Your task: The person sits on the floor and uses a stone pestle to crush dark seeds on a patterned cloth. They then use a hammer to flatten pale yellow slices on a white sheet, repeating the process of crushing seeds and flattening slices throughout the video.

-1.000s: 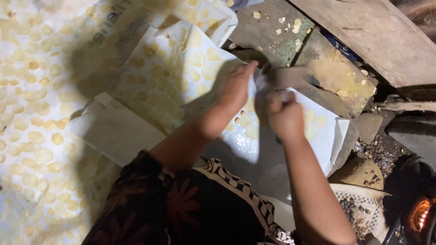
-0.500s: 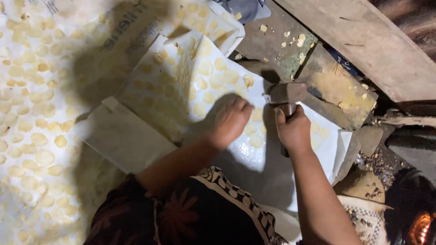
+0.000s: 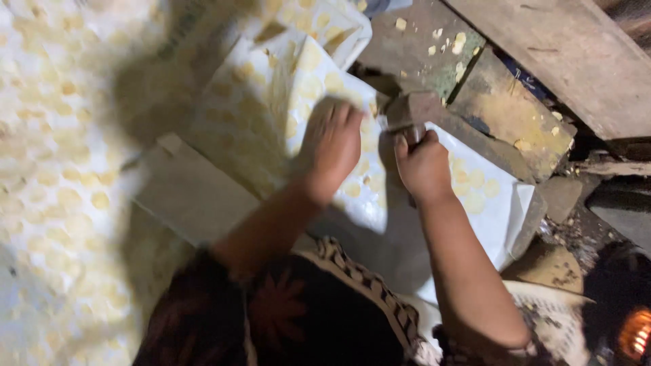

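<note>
Now right hand [image 3: 424,166] grips hammer [image 3: 410,112] (left hand [image 3: 332,146] flat).

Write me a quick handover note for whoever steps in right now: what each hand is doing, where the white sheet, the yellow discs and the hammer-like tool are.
Left hand: flat, palm down on the white sheet, fingers spread over the yellow discs.
Right hand: fist closed on the handle of a hammer-like tool, its head just above the sheet's top edge.
Done: many flattened discs already lie on this sheet and on the larger sheets to the left.
Left: scraps lie on the stone block; how many pieces remain cannot be told.
Note: a glowing fire sits at lower right.
</note>
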